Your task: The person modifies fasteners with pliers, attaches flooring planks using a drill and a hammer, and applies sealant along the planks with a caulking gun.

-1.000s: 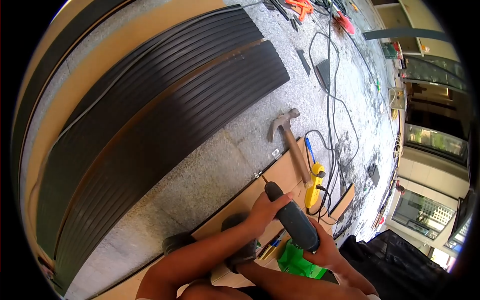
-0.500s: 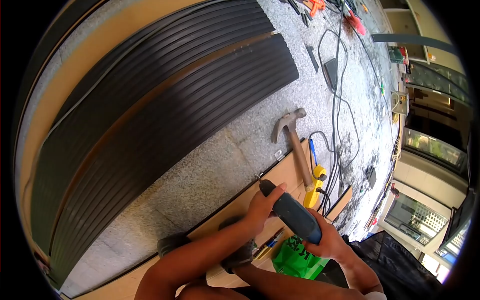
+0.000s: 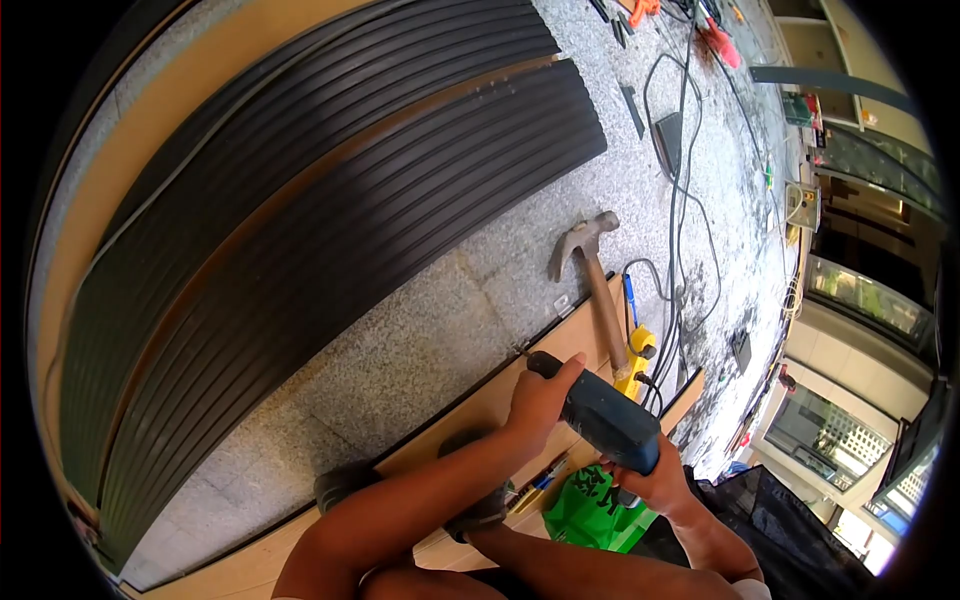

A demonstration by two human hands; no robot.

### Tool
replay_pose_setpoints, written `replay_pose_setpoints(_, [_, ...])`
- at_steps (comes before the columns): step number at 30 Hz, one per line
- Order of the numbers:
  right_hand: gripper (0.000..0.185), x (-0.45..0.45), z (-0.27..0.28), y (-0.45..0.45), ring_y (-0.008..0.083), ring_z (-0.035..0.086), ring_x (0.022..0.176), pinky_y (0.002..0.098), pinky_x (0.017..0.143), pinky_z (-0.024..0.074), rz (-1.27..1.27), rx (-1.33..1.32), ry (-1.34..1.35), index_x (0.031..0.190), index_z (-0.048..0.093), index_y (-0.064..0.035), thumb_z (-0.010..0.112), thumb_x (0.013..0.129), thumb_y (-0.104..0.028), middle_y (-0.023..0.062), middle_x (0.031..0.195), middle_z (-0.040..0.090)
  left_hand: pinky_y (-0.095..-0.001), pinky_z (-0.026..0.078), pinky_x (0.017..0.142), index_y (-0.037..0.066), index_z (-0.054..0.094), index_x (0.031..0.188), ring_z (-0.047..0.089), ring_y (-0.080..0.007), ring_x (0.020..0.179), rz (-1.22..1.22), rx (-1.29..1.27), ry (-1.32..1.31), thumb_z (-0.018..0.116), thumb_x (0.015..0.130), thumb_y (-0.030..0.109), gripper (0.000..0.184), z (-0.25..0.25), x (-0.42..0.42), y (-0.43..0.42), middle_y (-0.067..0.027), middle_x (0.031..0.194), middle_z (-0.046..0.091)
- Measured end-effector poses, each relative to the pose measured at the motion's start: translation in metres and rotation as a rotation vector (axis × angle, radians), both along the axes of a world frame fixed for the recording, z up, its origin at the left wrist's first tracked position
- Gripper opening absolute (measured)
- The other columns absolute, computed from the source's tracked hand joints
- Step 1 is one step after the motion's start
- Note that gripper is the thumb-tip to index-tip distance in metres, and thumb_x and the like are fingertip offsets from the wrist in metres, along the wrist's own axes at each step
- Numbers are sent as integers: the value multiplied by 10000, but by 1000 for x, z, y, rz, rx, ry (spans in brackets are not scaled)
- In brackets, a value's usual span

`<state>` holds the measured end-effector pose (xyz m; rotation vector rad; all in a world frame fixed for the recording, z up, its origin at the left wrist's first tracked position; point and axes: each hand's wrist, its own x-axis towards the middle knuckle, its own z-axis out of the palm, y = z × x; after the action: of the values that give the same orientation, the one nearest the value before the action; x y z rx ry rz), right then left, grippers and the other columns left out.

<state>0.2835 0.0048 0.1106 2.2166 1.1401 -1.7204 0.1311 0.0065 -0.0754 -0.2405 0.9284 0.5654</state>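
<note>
A dark blue-grey power tool lies across my two hands, its narrow front end pointing up and left. My left hand is wrapped round the tool near its front. Toward its rear end, my right hand grips the body. The tool's tip is beside a small metal clip at the edge of a light wooden board; whether they touch I cannot tell. A claw hammer rests with its handle over the board's far end. Another small clip sits on the same edge.
Dark ribbed panels cover the left side. A yellow power strip and black cables lie right of the hammer. A green bag is below my right hand, with a black sheet beside it. My shoes stand on the board.
The tool has turned and its rear has shifted right, with both hands still round it. The view has shifted slightly, so the hammer and panels appear a little further right.
</note>
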Motion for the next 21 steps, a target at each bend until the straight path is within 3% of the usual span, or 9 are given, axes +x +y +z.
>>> replay_pose_setpoints(4, [688,-8,1,-1,251,745,907,357,844,571,183,103,-64,1454,505,-48,742,808,-43,143,1015,744,-291,525,704,92,691,1044,665,-134,831,6,-39,13,752,941,519,444,-3,0,-7,-21,958,693])
replay_pose_setpoints(6, [782,-47,20,33,386,756,923,428,844,585,559,76,-237,1494,482,-111,784,773,-107,224,984,740,-306,587,714,53,646,1099,706,-159,860,249,-124,-86,763,923,539,530,-8,5,-20,-81,974,699])
replay_pose_setpoints(7, [782,-52,22,42,386,756,923,428,844,585,558,77,-239,1494,482,-111,784,773,-107,224,984,740,-306,587,714,53,646,1099,706,-159,860,247,-122,-88,763,923,539,530,-5,3,-21,-81,974,699])
replay_pose_setpoints(9, [872,-56,24,56,429,741,984,447,847,585,829,-5,-331,1507,493,-159,820,701,-94,231,1078,738,-291,581,780,81,625,1117,704,-157,887,440,-262,-285,723,959,527,483,2,1,-23,-58,994,694])
replay_pose_setpoints(10, [872,-56,24,60,429,741,984,447,847,585,822,-10,-337,1507,493,-159,820,701,-94,231,1078,738,-291,581,780,81,625,1117,704,-157,887,432,-265,-290,723,959,527,483,4,4,-22,-58,994,694])
replay_pose_setpoints(12, [899,-56,25,66,464,717,890,522,811,570,883,43,-297,1535,436,-173,818,721,-172,254,924,726,-289,578,811,89,626,1110,708,-156,903,529,-264,-318,688,990,508,440,7,9,-22,-49,1014,698])
replay_pose_setpoints(21, [875,-63,24,63,459,725,899,517,819,576,838,1,-320,1533,426,-173,797,741,-184,260,930,729,-286,573,805,82,636,1088,704,-149,916,553,-263,-230,682,1003,478,408,9,9,-17,-46,999,702])
